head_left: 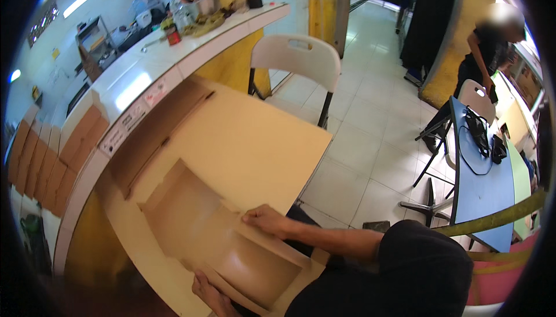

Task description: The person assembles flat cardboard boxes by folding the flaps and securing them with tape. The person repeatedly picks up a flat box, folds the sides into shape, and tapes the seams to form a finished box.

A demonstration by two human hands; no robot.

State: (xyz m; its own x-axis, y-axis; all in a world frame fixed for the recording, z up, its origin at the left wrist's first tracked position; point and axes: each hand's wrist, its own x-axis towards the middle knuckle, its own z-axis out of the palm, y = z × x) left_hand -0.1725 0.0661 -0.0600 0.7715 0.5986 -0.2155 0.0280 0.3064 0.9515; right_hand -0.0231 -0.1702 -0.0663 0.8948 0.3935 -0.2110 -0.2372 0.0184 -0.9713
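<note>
A partly folded brown cardboard box blank point(197, 218) lies on the pale wooden table point(272, 134) in front of me, its inner face up and shiny. My right hand point(267, 222) pinches the flap along its right edge, with the fingers curled over the board. At the near left edge, my left hand point(211, 295) grips another upturned side flap. The far end flap rises a little from the table. Part of the near end is hidden by my body.
A flattened cardboard piece point(165, 137) leans against the tiled counter point(145, 79). Stacked cardboard boxes point(52, 160) stand at left. A white folding chair point(295, 62) is beyond the table. At right, a person point(486, 56) stands near a blue table point(478, 183).
</note>
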